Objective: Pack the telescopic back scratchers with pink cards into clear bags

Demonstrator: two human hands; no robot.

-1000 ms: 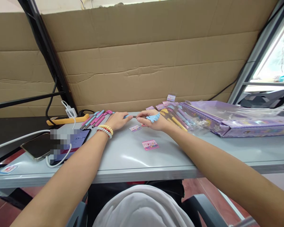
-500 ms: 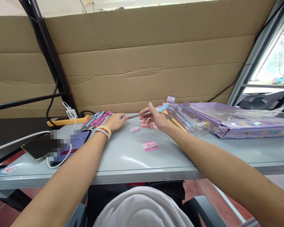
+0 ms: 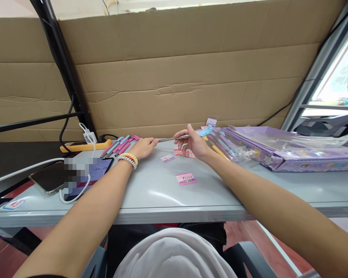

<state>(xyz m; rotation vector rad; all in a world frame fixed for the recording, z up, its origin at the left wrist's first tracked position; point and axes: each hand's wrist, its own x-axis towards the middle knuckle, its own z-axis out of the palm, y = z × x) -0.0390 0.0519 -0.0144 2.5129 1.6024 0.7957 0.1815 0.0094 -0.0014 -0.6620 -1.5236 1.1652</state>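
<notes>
A slim grey pen (image 3: 170,139) with a light blue topper (image 3: 205,131) lies nearly level between my hands, just above the table. My left hand (image 3: 144,148), with beaded bands at the wrist, pinches its left end. My right hand (image 3: 196,145) holds it near the topper between thumb and fingers, thumb pointing up. Below the right hand are pink cards (image 3: 185,153), partly hidden by the fingers. A small purple card (image 3: 167,158) and a larger pink card (image 3: 186,179) lie flat nearer me. Left of my left hand sits a bunch of pink, blue and grey pens (image 3: 120,146).
Clear plastic packets of pens (image 3: 224,146) lie beside an open purple box (image 3: 301,164) on the right. A dark phone (image 3: 48,179), a lit purple-screened device (image 3: 100,173) and a white cable (image 3: 88,181) occupy the left. A cardboard panel (image 3: 168,73) stands behind the table.
The pen looks slightly more level between the hands, both still gripping it. The whole scene has shifted a little to the right in view. Cards, box and pens keep their places.
</notes>
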